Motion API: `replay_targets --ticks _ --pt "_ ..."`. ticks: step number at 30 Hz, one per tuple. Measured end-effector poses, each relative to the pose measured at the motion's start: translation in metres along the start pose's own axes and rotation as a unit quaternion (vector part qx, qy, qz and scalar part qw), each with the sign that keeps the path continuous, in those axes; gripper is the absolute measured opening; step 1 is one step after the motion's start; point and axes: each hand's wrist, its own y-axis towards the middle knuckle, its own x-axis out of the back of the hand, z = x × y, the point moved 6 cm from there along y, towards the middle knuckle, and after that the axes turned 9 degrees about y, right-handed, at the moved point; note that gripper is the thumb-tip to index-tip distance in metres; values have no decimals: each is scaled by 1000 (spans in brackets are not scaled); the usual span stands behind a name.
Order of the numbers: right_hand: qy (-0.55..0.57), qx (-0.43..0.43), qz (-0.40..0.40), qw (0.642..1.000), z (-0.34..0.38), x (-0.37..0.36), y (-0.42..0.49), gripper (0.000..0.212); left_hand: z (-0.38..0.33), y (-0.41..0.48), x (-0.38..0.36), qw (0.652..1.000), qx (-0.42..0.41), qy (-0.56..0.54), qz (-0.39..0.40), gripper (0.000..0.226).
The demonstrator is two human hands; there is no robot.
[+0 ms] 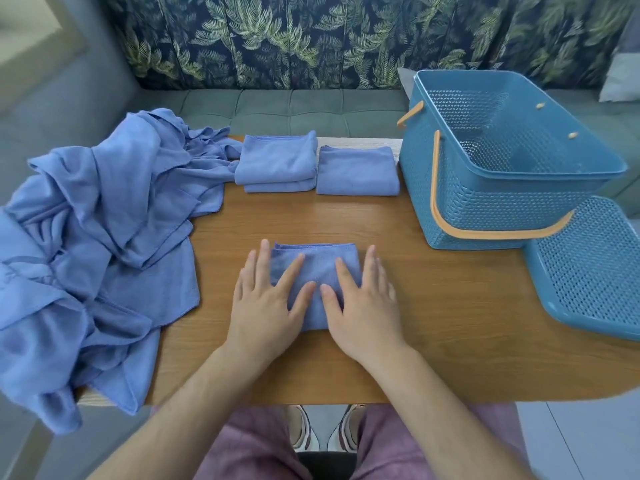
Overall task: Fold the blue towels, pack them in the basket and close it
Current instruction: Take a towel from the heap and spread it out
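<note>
A small folded blue towel [317, 263] lies near the front middle of the wooden table [450, 306]. My left hand [268, 299] and my right hand [360, 299] both press flat on it with straight, spread fingers. Behind it, at the table's far edge, sit a stack of two folded towels [277, 161] and a single folded towel [356, 171]. A heap of unfolded blue towels [93, 244] covers the table's left side and hangs over its edge. The blue perforated basket [485, 202] with orange handles stands open and empty at the right; its lid [588, 271] lies beside it.
A green cushioned bench [294, 109] with a leaf-patterned backrest runs behind the table. Bare wood shows between the pressed towel and the folded ones. Below the table's front edge are my knees and shoes.
</note>
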Motion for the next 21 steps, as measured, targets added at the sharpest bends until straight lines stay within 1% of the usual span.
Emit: replay_targets --ticks 1,3,5,7,8,10,12,15,21 --pt "-7 -20 -6 1000 -2 3 -6 63 3 -7 1 1000 17 11 5 63" --pt "-23 -17 -29 999 -2 6 -15 61 3 -18 3 999 15 32 12 64" --pt "20 0 -50 999 -1 7 -18 60 1 -21 4 1000 -4 16 17 68" --pt "85 9 -53 995 -1 8 -18 55 0 -17 4 997 2 -61 42 62" --pt "111 12 -51 992 0 10 -17 52 0 -14 4 993 9 -107 54 56" --pt "165 25 -55 984 2 16 -17 50 -1 -7 5 979 21 -194 63 53" --pt "202 36 -67 976 2 23 -15 51 -5 1 10 967 23 -249 52 53" --pt "228 51 -99 967 4 42 1 51 -16 26 26 956 13 -290 30 48" --pt "197 87 -212 953 14 110 70 53 -54 121 75 958 -52 -279 -41 48"
